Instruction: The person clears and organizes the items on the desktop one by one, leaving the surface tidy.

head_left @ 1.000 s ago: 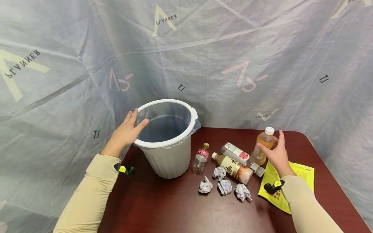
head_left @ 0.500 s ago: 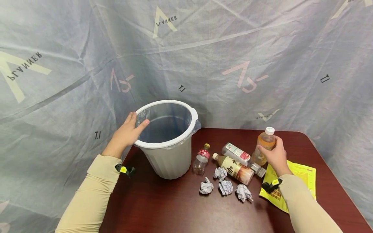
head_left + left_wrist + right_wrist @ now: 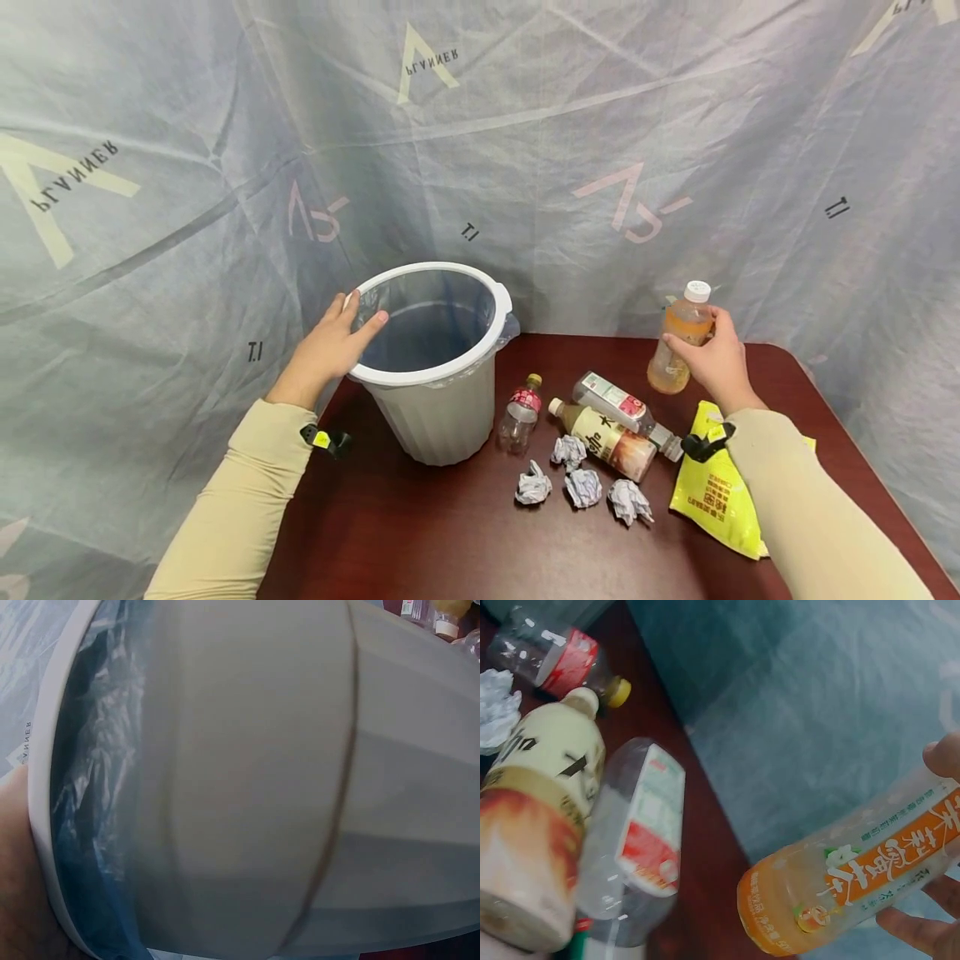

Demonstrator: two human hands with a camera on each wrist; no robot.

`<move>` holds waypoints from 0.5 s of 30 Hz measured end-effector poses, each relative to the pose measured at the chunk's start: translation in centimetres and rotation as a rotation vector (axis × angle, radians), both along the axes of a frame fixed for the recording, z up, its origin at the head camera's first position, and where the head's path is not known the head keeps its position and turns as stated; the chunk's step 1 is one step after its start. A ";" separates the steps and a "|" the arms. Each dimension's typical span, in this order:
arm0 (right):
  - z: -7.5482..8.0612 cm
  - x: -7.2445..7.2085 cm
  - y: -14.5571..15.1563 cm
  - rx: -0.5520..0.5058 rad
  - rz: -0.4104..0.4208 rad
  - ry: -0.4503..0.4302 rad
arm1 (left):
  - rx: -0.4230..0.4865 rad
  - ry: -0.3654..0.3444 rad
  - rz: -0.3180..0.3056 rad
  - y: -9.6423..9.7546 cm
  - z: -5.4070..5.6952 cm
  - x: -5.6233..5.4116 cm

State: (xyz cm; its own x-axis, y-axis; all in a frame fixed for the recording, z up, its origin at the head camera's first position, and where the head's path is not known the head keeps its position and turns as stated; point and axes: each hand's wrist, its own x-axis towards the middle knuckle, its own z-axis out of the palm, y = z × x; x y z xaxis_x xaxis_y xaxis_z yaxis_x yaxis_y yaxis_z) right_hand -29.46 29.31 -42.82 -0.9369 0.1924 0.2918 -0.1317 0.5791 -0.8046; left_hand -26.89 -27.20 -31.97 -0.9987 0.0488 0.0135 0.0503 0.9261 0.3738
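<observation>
My left hand (image 3: 330,342) rests at the near-left rim of a white trash can (image 3: 431,421), its fingers fairly straight and its thumb over the opening. A clear bag (image 3: 105,772) lines the can. In my right hand (image 3: 720,358) is a plastic tea bottle (image 3: 667,367) with a white cap and an orange label (image 3: 900,859), gripped round its upper part. The tea bottle is upright, tilted a little, above the back right of the table. Below that hand lie a clear bottle (image 3: 615,400), a brown-and-cream drink bottle (image 3: 611,437) and a yellow packet (image 3: 716,492).
A small red-labelled bottle (image 3: 520,417) lies beside the can. Several crumpled paper balls (image 3: 583,487) are on the dark red table (image 3: 465,542) in front of the bottles. Behind the table hangs a grey printed cloth (image 3: 540,192).
My right hand has closed its fingers round the tea bottle and raised it off the table. The yellow packet has shifted and bunched under the right wrist. The left hand keeps its place.
</observation>
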 end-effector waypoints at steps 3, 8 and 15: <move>1.7 -0.5 -0.6 0.023 0.015 0.015 | -0.011 -0.009 0.001 0.0 -0.1 0.0; 4.5 -1.4 -1.8 0.049 0.017 0.045 | -0.035 -0.015 0.000 0.2 0.2 0.2; 9.6 -2.4 -4.7 0.015 0.049 0.081 | -0.066 -0.011 -0.004 0.3 0.5 0.3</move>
State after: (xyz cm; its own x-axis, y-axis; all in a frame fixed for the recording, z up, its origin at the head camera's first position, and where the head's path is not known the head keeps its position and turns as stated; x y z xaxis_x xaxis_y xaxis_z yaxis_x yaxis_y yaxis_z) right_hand -31.83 24.58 -33.26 -0.9182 0.1419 0.3698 -0.2247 0.5822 -0.7814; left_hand -26.60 -26.88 -31.52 -0.9986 0.0533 -0.0007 0.0504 0.9486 0.3125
